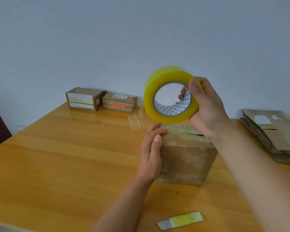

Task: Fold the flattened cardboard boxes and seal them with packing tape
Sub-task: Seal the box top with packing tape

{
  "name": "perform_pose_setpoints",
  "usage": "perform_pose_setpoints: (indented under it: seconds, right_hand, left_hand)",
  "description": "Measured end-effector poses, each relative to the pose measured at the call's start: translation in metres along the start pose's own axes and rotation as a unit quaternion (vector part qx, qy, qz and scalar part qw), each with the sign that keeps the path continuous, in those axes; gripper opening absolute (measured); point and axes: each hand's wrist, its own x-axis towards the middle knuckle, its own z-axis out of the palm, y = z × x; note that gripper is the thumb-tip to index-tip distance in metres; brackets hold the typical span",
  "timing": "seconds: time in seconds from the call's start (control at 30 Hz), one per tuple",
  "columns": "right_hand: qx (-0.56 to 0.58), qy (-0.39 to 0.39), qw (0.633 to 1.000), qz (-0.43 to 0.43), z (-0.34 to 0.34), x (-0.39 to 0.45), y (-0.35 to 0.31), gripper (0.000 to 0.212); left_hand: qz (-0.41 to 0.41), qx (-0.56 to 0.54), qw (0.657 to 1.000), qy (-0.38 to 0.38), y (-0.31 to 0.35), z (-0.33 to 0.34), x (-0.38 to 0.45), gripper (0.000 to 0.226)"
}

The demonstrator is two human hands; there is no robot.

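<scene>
tape roll (157,96): yellow | core: triangle print | box (186,158): brown | table (65,156): orange-brown woodgrain

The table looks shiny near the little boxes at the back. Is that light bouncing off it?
Yes: in the head view the glossy table mirrors the two small boxes and shows a pale streak of glare beside the tape roll; the wide lens also bends the table's edges, and the right hand looks slightly soft.

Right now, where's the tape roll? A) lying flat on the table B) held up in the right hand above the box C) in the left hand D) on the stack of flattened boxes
B: the right hand grips the yellow tape roll in the air above the cardboard box, thumb on the outer rim and fingers through the core, while the left hand rests against the box's left top edge.
</scene>
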Motion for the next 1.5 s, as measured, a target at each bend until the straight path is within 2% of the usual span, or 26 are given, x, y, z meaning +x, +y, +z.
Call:
perform_pose_setpoints:
  seconds: [0.13,0.23,0.43,0.7,0.83,0.97,1.0,1.07,1.1,1.13,1.23,1.3,1.37,1.5]
  right_hand:
    - [0.02,0.011,1.0,0.016,-0.019,-0.018,0.013,0.074]
    - [0.035,0.018,0.999,0.011,-0.027,-0.024,0.012,0.076]
    - [0.009,0.033,0.999,0.012,-0.037,-0.029,0.009,0.077]
    - [-0.019,0.038,0.999,0.025,-0.046,-0.032,0.008,0.08]
    - [-0.029,0.037,0.999,0.026,-0.046,-0.032,0.009,0.079]
    - [-0.035,0.037,0.998,0.024,-0.047,-0.033,0.01,0.076]
    - [-0.035,0.038,0.998,0.024,-0.047,-0.033,0.011,0.076]
    - [-0.034,0.04,0.998,0.023,-0.047,-0.033,0.01,0.076]
    - [-0.034,0.042,0.998,0.024,-0.047,-0.033,0.01,0.077]
    - [-0.034,0.044,0.998,0.025,-0.048,-0.032,0.01,0.078]
    - [-0.037,0.047,0.998,0.025,-0.047,-0.032,0.01,0.08]
    - [-0.038,0.048,0.998,0.025,-0.047,-0.032,0.01,0.081]
    - [-0.04,0.049,0.998,0.024,-0.048,-0.032,0.01,0.081]
    - [-0.058,0.052,0.997,0.017,-0.046,-0.031,0.01,0.083]
  left_hand:
    - [0.013,-0.045,0.999,-0.015,0.006,0.003,0.0,0.033]
    - [0.01,-0.059,0.998,-0.011,0.007,0.005,-0.001,0.029]
    - [0.007,-0.043,0.999,-0.009,0.011,0.003,-0.001,0.035]
    - [-0.046,-0.001,0.999,-0.019,0.005,0.0,-0.001,0.063]
    - [-0.083,0.074,0.994,-0.01,0.003,-0.004,0.0,0.067]
    - [-0.107,0.139,0.985,0.008,0.007,-0.01,0.002,0.084]
    - [-0.108,0.147,0.983,0.009,0.011,-0.012,0.001,0.078]
    - [-0.116,0.144,0.983,0.003,0.023,-0.016,-0.002,0.042]
    - [-0.123,0.126,0.984,0.006,0.027,-0.018,-0.004,0.031]
    - [-0.129,0.101,0.986,0.013,0.032,-0.021,-0.006,0.029]
    - [-0.164,0.03,0.982,0.084,0.039,-0.027,-0.012,0.058]
    - [-0.225,-0.056,0.964,0.132,0.044,-0.028,-0.009,0.064]
    - [-0.28,-0.168,0.933,0.152,0.051,-0.029,-0.003,0.054]
    - [-0.32,-0.249,0.897,0.175,0.061,-0.031,0.005,0.015]
